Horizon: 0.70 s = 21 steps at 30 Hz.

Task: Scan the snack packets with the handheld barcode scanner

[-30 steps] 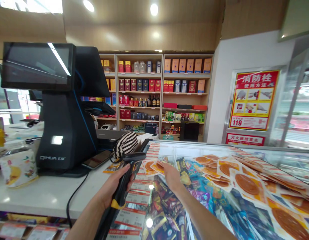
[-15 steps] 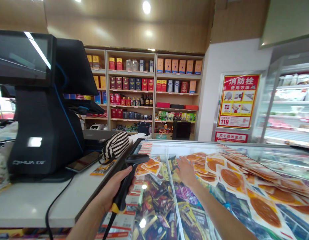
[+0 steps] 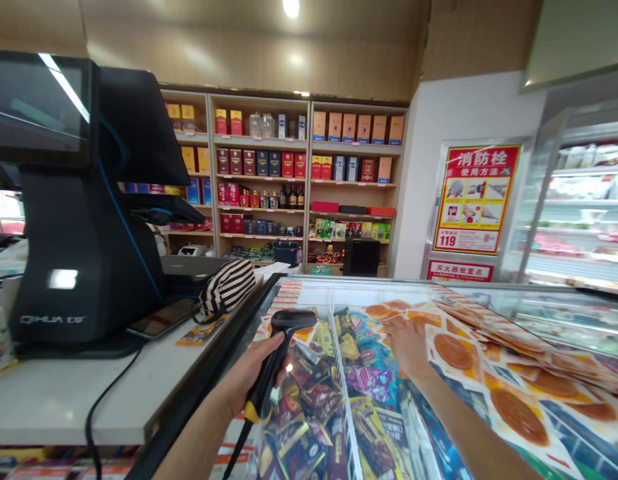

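Observation:
My left hand is wrapped round the handle of a black barcode scanner with yellow trim and a cord hanging down. Its head sits above the left section of a chest freezer filled with dark and golden wrapped packets. My right hand reaches over the section beyond the white wire divider. Its fingers lie over flat white-and-orange packs with round brown pictures; whether it grips any cannot be seen. Blue and purple packets lie beside and below that hand.
On the left, a white counter carries a black register, a phone and a striped pouch. Shelves of boxes and bottles stand behind. A red-and-yellow poster hangs on the wall beside a display fridge.
My right hand has moved right, from near the divider to the orange packs. The scanner has moved slightly right in my left hand, and the view has shifted a little.

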Each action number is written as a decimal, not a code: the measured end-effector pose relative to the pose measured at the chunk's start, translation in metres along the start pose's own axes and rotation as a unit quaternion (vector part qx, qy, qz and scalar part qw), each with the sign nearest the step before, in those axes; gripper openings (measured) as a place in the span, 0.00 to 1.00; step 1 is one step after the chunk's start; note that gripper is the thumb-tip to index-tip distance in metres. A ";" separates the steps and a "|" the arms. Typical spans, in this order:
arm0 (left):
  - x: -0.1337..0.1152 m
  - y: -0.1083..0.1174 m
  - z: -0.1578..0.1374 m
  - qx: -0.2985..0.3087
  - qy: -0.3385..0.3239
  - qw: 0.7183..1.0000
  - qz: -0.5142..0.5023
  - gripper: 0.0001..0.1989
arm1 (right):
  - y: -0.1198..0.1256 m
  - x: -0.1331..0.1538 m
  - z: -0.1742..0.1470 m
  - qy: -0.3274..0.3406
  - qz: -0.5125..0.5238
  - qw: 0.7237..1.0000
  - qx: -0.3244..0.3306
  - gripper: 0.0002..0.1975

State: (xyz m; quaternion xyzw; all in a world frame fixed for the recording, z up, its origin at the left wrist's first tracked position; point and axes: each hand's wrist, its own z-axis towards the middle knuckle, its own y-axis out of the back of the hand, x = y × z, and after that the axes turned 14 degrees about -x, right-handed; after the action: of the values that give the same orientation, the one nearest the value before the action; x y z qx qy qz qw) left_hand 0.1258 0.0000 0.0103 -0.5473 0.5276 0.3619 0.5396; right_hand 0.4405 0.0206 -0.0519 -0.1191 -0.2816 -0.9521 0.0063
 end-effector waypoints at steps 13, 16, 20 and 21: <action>-0.001 0.008 -0.006 -0.013 0.011 1.000 -0.024 0.16 | 0.018 -0.012 0.014 0.030 -0.061 0.986 0.150 0.08; 0.001 0.011 -0.005 -0.006 0.011 0.999 -0.029 0.16 | 0.026 -0.011 0.022 -0.007 -0.026 0.998 0.062 0.09; 0.002 0.013 -0.004 0.029 0.018 0.999 -0.027 0.15 | 0.029 -0.005 0.025 -0.105 0.041 0.990 -0.087 0.11; 0.002 0.013 -0.004 0.034 0.021 0.999 -0.026 0.15 | 0.027 -0.002 0.025 -0.134 0.064 0.982 -0.117 0.11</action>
State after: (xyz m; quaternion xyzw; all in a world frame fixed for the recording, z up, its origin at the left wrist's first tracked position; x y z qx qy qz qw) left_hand 0.1126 -0.0027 0.0066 -0.5490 0.5365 0.3182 0.5563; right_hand 0.4506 0.0113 -0.0175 -0.2631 -0.1586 -0.9515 0.0157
